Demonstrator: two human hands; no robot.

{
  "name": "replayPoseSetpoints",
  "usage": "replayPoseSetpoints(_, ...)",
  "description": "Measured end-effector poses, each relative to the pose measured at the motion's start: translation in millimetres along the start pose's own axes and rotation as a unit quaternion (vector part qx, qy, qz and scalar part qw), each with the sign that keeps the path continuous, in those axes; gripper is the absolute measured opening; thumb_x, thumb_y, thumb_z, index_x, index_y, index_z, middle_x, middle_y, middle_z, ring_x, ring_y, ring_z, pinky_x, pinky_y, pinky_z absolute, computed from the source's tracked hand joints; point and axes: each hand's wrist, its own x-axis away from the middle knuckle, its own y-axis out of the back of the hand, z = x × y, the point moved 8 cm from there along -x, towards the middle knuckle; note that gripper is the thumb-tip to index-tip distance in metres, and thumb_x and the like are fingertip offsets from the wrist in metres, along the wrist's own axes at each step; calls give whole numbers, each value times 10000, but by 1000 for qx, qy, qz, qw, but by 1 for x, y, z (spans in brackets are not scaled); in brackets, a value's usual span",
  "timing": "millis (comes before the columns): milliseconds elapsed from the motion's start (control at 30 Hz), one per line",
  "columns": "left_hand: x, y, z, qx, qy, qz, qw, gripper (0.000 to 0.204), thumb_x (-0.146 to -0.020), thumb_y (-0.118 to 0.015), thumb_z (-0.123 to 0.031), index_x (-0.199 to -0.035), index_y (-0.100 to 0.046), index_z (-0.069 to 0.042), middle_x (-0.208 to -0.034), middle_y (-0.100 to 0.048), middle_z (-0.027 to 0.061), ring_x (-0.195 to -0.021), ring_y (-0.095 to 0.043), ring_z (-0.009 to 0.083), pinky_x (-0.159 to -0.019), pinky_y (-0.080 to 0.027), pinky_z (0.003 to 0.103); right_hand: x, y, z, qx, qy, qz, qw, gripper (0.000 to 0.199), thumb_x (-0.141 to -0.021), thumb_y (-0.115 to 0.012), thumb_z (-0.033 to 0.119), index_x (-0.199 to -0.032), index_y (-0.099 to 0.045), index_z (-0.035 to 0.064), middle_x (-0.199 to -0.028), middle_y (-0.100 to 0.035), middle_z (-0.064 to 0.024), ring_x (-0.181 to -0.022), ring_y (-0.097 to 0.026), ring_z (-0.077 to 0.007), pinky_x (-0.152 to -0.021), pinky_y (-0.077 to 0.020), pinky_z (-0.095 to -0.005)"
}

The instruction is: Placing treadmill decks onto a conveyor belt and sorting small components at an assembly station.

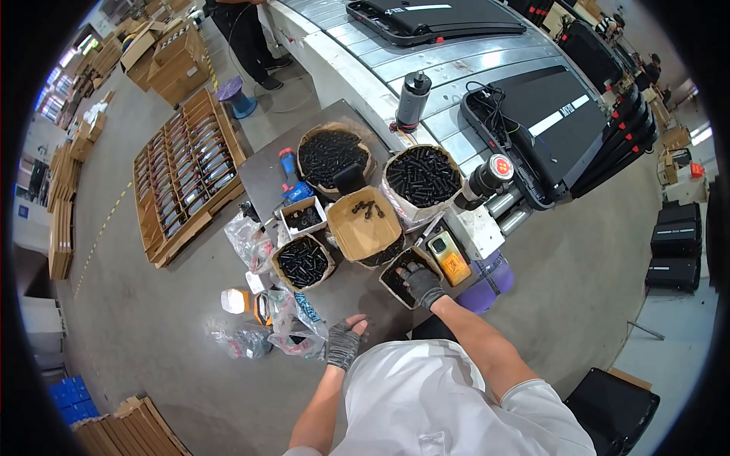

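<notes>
My right hand (423, 283), in a grey fingerless glove, reaches into a small cardboard box of black parts (398, 283) at the near edge of the dark work table (268, 163); whether it grips anything is hidden. My left hand (344, 342), also gloved, hangs low and open beside clear plastic bags (295, 325), holding nothing. On the table stand several boxes and bags full of black screws (423, 176), and one open cardboard box (363, 225) with only a few screws.
A conveyor (426, 61) carries black treadmill decks (544, 121) at the back. A black bottle (411, 100) stands on its edge. A yellow phone-like device (447, 257) lies by my right hand. Flat cardboard crates (182, 171) lie left. A person (245, 34) stands far back.
</notes>
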Motion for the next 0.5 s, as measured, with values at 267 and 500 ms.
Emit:
replayPoseSetpoints(267,-17,-2,2,-41,-10,-3,999,260,-909,-654,-158,-1126,-687,-20,-896,-690,50,-759,-618,117,-707,-505,264,3,13,-27,-273,-14,-101,957,246,-840,-601,35,-1070,-677,81,-1009,-680,-112,-935,-654,-296,-816,-511,-376)
replayPoseSetpoints(500,-35,-23,-5,41,18,-12,999,290,-880,-696,-182,-1113,-679,-8,-951,-688,49,-817,-617,123,-736,-494,252,22,0,-30,-766,-190,42,612,311,-929,-562,111,-1224,-595,17,-1102,-661,-116,-1002,-644,-208,-893,-514,-311)
